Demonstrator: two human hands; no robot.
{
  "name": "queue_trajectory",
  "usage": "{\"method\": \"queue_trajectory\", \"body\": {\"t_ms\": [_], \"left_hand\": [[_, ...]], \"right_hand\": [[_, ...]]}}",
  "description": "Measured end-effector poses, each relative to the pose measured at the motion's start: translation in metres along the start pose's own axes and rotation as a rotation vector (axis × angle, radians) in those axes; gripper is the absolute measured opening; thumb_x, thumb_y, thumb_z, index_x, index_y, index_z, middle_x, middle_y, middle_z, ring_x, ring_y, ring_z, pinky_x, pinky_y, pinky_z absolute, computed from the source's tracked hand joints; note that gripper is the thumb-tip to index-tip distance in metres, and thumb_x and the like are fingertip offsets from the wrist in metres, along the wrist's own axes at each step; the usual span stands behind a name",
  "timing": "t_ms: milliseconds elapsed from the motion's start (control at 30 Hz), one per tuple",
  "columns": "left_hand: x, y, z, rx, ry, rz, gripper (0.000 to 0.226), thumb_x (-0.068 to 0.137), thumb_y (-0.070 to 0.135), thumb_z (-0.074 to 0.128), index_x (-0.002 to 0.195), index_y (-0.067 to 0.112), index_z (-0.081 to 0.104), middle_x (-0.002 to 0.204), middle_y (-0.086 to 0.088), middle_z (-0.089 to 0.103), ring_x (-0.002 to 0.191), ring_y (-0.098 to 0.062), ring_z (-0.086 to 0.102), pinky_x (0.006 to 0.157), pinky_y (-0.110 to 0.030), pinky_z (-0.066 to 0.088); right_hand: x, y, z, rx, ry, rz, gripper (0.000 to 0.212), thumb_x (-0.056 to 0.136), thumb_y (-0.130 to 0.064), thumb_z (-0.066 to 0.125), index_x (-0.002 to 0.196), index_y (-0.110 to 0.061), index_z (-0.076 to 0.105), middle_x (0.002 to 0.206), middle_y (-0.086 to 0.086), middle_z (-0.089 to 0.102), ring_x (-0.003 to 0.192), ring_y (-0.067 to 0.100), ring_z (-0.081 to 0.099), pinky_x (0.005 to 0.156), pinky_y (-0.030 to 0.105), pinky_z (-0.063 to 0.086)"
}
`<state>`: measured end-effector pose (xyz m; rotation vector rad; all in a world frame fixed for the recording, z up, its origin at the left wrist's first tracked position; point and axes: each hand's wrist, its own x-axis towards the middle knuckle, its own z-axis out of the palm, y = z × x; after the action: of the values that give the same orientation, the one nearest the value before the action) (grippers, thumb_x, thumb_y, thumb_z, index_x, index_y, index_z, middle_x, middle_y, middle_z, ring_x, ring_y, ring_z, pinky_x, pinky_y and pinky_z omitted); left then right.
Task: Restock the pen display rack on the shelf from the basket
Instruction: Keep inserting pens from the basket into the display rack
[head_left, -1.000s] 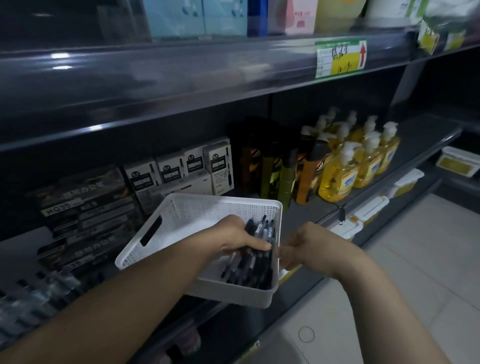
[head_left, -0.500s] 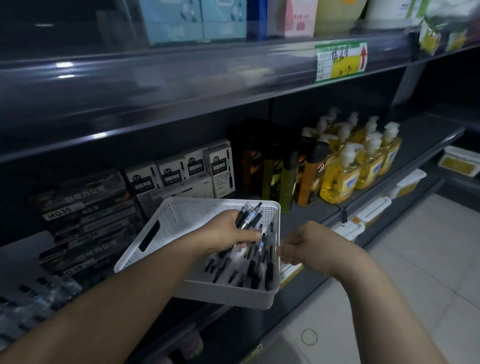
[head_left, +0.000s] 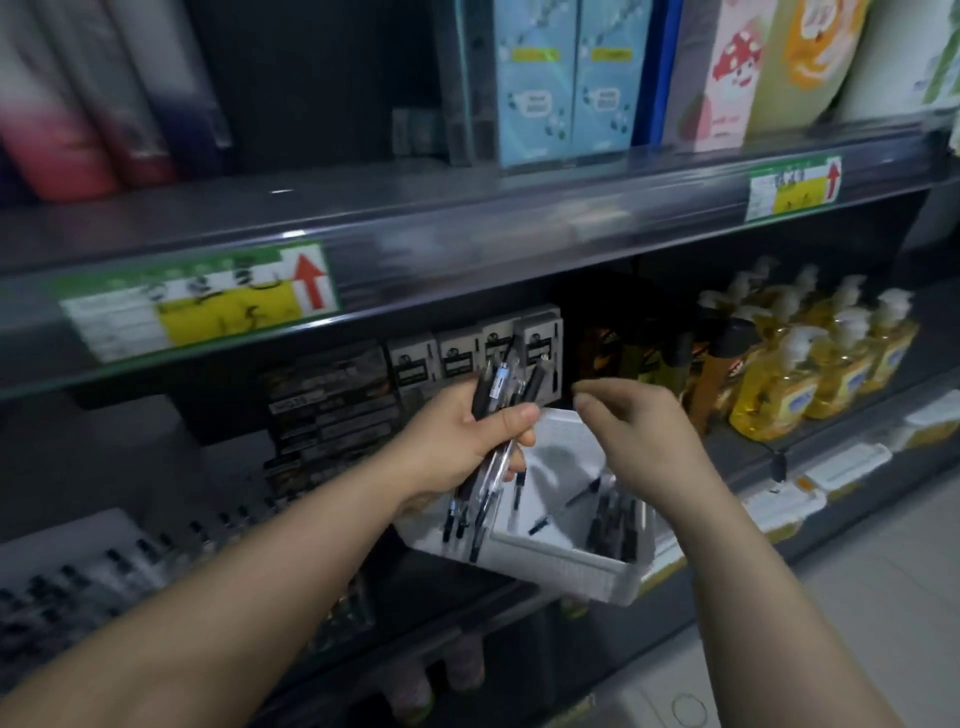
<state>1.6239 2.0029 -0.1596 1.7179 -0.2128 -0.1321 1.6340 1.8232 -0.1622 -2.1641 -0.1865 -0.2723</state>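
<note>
- The left hand is closed round a bundle of pens, with the thumb across the front of the barrels.
- The bundle is lifted above the basket. Its long axis is steep and leans a little: the upper ends point up and to the right, toward the small boxes at the back of the shelf, and the lower ends hang down and to the left below the palm.
- The pens are dark, some with clear barrels (blur hides which end carries the tip).
- The right hand hovers just beside the bundle, not touching it. Its fingers are loosely bent, its thumb and forefinger are apart, and it holds nothing.
- The white basket sits at the front of the shelf under both hands. A few loose pens lie in it, most against its right wall.
- The pen display rack is low on the left, well apart from the hands. It appears to hold rows of dark-capped pens, though it is smeared.
- Yellow soap bottles stand on the same shelf to the right.
</note>
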Motion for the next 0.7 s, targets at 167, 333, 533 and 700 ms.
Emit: {"method": "queue_trajectory", "body": {"t_ms": [167, 333, 533, 700], "left_hand": [[-0.067, -0.017, -0.021, -0.131, 0.069, -0.038, 0.013, 0.087, 0.014, 0.065, 0.094, 0.007, 0.057, 0.072, -0.004, 0.065, 0.056, -0.014, 0.060, 0.053, -0.026, 0.050], [-0.124, -0.033, -0.048, -0.244, 0.151, -0.118, 0.021, 0.080, 0.019, 0.067, 0.098, 0.010, 0.062, 0.079, -0.005, 0.069, 0.063, -0.013, 0.063, 0.058, -0.026, 0.051], [-0.171, -0.053, -0.075, -0.276, 0.176, -0.205, 0.017, 0.088, 0.009, 0.063, 0.103, 0.015, 0.066, 0.092, -0.005, 0.075, 0.081, -0.016, 0.071, 0.074, -0.030, 0.056], [-0.183, -0.060, -0.086, -0.339, 0.175, -0.254, 0.018, 0.089, 0.000, 0.061, 0.107, 0.006, 0.063, 0.098, -0.013, 0.074, 0.090, -0.025, 0.071, 0.079, -0.034, 0.057]], "right_hand": [[-0.014, -0.043, 0.034, 0.575, -0.437, 0.106, 0.028, 0.092, -0.030, 0.059, 0.101, -0.005, 0.070, 0.081, 0.001, 0.066, 0.064, 0.011, 0.056, 0.057, 0.023, 0.046], [-0.031, -0.068, 0.080, 0.581, -0.746, 0.097, 0.024, 0.083, -0.004, 0.068, 0.106, 0.001, 0.067, 0.068, 0.000, 0.061, 0.055, 0.007, 0.050, 0.056, 0.020, 0.044], [-0.050, -0.088, 0.124, 0.506, -0.947, 0.079, 0.026, 0.082, 0.004, 0.067, 0.108, 0.008, 0.065, 0.064, 0.001, 0.061, 0.049, 0.005, 0.048, 0.055, 0.019, 0.044], [-0.053, -0.094, 0.139, 0.459, -1.008, 0.058, 0.023, 0.081, 0.006, 0.067, 0.103, 0.007, 0.065, 0.063, 0.002, 0.061, 0.049, 0.006, 0.050, 0.054, 0.017, 0.042]]}}
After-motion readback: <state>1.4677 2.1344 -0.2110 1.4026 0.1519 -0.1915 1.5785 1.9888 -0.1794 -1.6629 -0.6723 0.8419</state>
